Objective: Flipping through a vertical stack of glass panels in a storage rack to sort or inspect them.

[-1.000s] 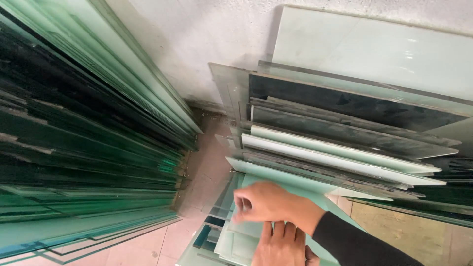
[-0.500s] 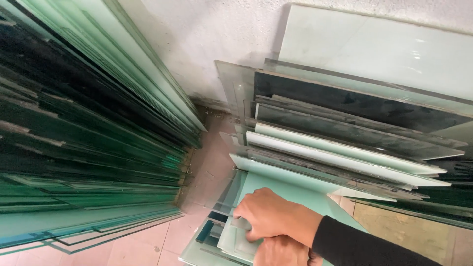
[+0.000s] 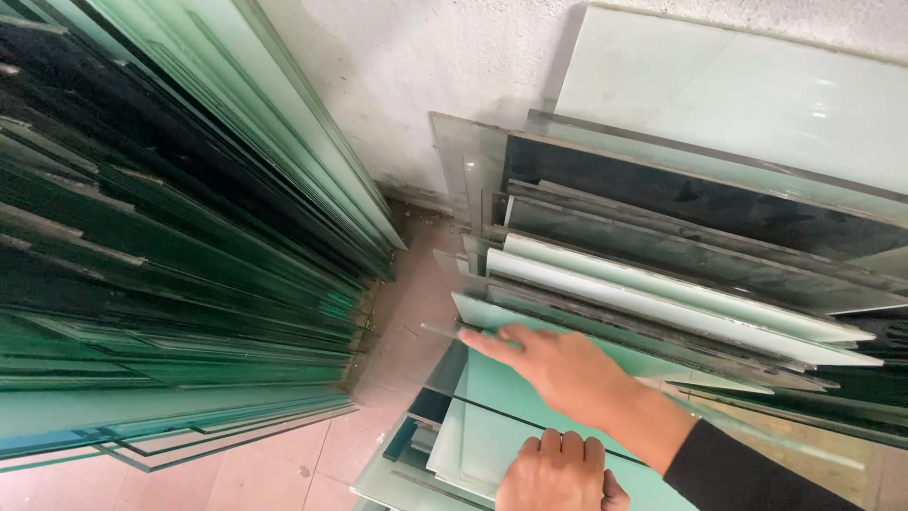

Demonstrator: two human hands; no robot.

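Observation:
My right hand [image 3: 560,369], in a black sleeve, reaches left from the lower right. Its fingers are stretched out flat, and the fingertips touch the top edge of a pale green glass sheet [image 3: 530,336] that leans in a stack. My left hand [image 3: 558,468] is at the bottom edge of the view, its fingers curled over the upper edge of a frosted whitish glass pane [image 3: 473,435]. That pane lies in front of the stack, over several smaller panes.
A thick stack of tall green-edged glass sheets [image 3: 170,265] leans on the left. More clear, dark and white sheets [image 3: 681,227] lean against the white wall [image 3: 426,76] on the right. A narrow strip of pinkish tiled floor [image 3: 397,322] runs between the stacks.
My right hand has opened out of a curled grip and stretched up and left onto the green sheet's edge. My left hand stays at the bottom on the frosted pane.

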